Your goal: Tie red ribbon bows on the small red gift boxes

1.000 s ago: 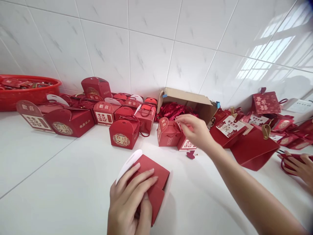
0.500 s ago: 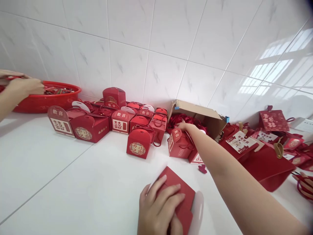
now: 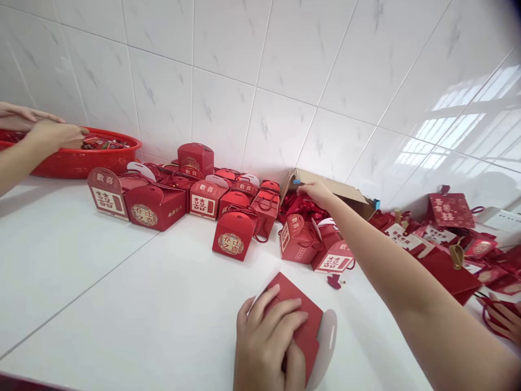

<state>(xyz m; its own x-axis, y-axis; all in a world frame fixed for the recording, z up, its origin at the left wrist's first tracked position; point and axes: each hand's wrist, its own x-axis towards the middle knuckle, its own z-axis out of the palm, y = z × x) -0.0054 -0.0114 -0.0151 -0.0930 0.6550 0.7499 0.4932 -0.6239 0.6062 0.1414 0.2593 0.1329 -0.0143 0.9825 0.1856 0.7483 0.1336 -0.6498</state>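
My left hand (image 3: 271,339) is closed over a red paper gift box (image 3: 307,315) lying on the white counter (image 3: 122,304). A pale rounded flap sticks out from the box's right side. My right hand (image 3: 317,194) reaches far forward over a cardboard carton (image 3: 334,184) that holds a heap of shiny red cords (image 3: 303,209). Its fingers are bent together and partly hidden, so what they pinch does not show. Just below it stand two folded gift boxes, one with a white label (image 3: 300,241) and one beside my forearm (image 3: 331,258).
Several finished red gift boxes (image 3: 157,206) stand along the tiled wall. Another person's hands (image 3: 57,133) work above a red basin (image 3: 81,163) of wrapped sweets. Red bags (image 3: 443,266) crowd the right, where someone's hand (image 3: 502,317) shows. A small dark red piece (image 3: 334,281) lies on the counter.
My right hand has lifted a little from the red cords. My left hand stays on the gift box. The view has shifted slightly, and another person's hand has appeared at the right edge.
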